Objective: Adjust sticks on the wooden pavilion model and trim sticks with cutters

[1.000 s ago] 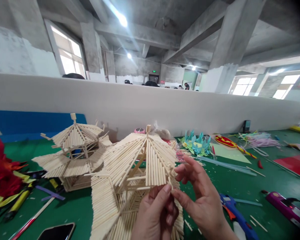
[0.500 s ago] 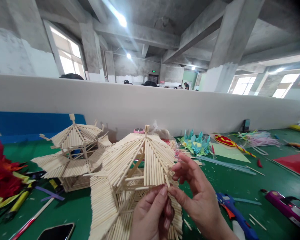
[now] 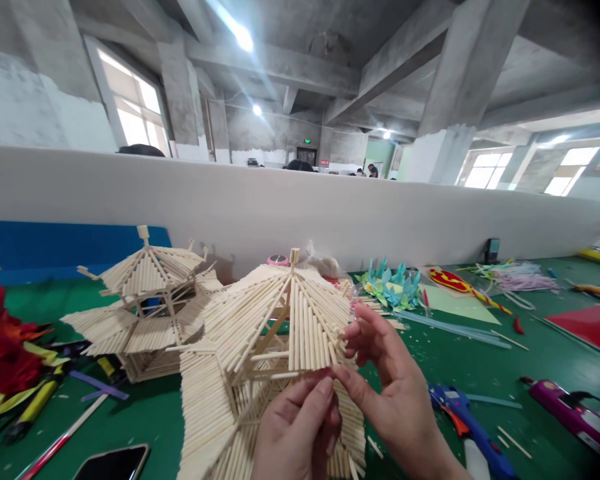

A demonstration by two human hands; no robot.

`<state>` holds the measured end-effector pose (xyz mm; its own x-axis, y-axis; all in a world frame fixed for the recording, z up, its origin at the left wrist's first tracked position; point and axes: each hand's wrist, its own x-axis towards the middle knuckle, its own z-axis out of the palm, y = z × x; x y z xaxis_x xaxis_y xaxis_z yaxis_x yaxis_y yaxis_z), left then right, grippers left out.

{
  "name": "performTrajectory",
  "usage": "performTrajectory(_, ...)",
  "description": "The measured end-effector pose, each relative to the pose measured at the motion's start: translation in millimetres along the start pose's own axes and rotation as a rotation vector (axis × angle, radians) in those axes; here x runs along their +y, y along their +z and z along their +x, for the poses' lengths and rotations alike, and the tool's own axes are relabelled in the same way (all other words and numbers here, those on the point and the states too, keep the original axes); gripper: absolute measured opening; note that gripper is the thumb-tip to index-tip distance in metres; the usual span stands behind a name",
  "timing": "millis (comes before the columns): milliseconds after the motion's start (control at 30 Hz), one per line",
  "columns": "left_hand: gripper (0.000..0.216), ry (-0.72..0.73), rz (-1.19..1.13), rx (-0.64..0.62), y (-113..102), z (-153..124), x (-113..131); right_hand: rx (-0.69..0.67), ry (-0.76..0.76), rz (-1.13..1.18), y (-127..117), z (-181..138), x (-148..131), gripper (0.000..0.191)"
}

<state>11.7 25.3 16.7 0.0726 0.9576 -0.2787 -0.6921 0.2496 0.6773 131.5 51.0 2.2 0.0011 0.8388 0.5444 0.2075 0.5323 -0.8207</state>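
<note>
Green surface [image 3: 485,380] and pale partition [image 3: 300,210] fill my view, with a thin plastic bag [image 3: 324,263] behind the model [image 3: 265,303], its contents too unclear for me to name. That model, round wooden sticks laid side by side into a peaked roof [image 3: 305,330] over a broad lower tier [image 3: 205,403], stands directly before me, a second pavilion [image 3: 147,275] to its left. At the near roof edge, I have the left grip [image 3: 300,417] pinched closed, on what I cannot tell, and the right grip [image 3: 397,383] half open, fingers curled beside the roof corner.
</note>
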Motion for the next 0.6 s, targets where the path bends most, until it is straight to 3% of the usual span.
performTrajectory(433, 0.023, -0.01, -0.035, -0.037, -1.5, -1.6, 4.1, -0.016, 0.02, 0.019, 2.1, 2.4, -2.1, 0.056)
performTrajectory(600, 0.023, 0.016, -0.064, -0.055, -3.1, 0.4, 1.7, -0.044, 0.07, 0.083, -0.2, 0.8, -2.5, 0.046)
